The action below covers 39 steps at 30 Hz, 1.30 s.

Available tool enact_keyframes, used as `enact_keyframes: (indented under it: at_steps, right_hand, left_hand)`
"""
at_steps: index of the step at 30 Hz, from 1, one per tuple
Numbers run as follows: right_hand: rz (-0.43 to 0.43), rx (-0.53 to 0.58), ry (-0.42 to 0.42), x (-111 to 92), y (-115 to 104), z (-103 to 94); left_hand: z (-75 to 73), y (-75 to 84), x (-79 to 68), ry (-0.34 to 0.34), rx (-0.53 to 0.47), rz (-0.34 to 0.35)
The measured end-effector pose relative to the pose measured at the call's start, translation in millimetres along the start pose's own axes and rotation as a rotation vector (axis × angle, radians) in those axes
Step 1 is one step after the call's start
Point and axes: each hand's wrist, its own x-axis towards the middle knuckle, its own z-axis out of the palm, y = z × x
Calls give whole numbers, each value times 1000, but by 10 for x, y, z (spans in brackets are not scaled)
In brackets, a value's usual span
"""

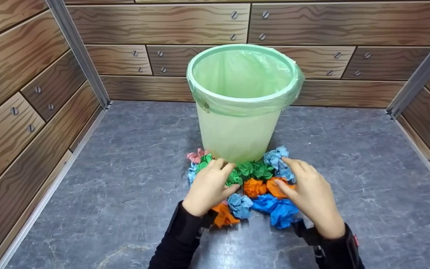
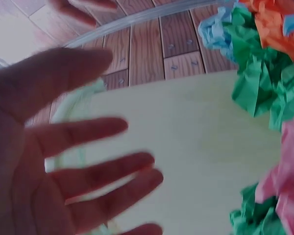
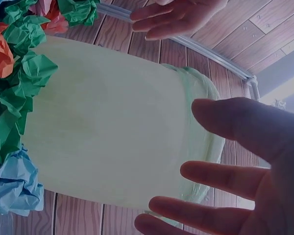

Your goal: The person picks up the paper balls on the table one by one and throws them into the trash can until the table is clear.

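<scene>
Several crumpled paper balls lie heaped on the floor before a pale green bin [image 1: 239,130]. Over the heap's left side hovers my left hand [image 1: 212,185], fingers spread and holding nothing. My right hand [image 1: 314,194] is over the right side, also spread, palm turned inward. Between them are green paper balls [image 1: 254,170], orange paper balls [image 1: 254,188] and dark blue paper [image 1: 282,213]. A light blue paper ball [image 1: 276,157] sits by the right fingertips; a pink paper ball [image 3: 54,19] shows in the right wrist view. The left hand partly hides the heap's left end.
A thin green liner bag [image 1: 293,89] is folded over the bin's rim, and the bin's visible inside holds only the liner. Wood-patterned panels [image 1: 155,24] wall the grey marbled floor [image 1: 133,149] at back and sides, with metal strips [image 1: 78,52] at the corners.
</scene>
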Motion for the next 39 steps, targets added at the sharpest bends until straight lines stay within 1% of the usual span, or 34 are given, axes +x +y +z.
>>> enact_keyframes:
  at_steps: [2,4,8,10,14,19,22,25,29,35,39]
  right_hand:
    - [13,7,3,4,19,-28]
    - [25,12,7,4,39,-50]
    - [42,11,16,10,86,-62]
    - [42,17,5,25,102,-40]
    - [48,42,-39,92,132,33]
    - [113,39,-90,204,243,131]
    - [154,31,-145,280,330,185]
    - [195,27,-220,370,414,233]
    - [231,49,-309,492,511,301]
    - [233,76,-383,623,630,441]
    - [214,102,-403,674,696,555]
  left_hand:
    - [-23,-46,-2,-21,-17,14]
    - [-43,-89,-4,-30,-27,14]
    - [-63,-130,-8,-16,-30,-12]
    - [-63,-140,-8,-7,-27,-20]
    - [-67,-148,-7,-2,-21,-22]
    - [-64,-136,7,-14,-6,-21]
    - [-46,-134,21,-25,0,-26]
    - [-32,-138,35,-40,5,-33]
    - [-27,-146,42,-46,12,-36]
    - [-21,-153,30,-36,20,-27]
    - [-16,-149,35,-51,29,-35]
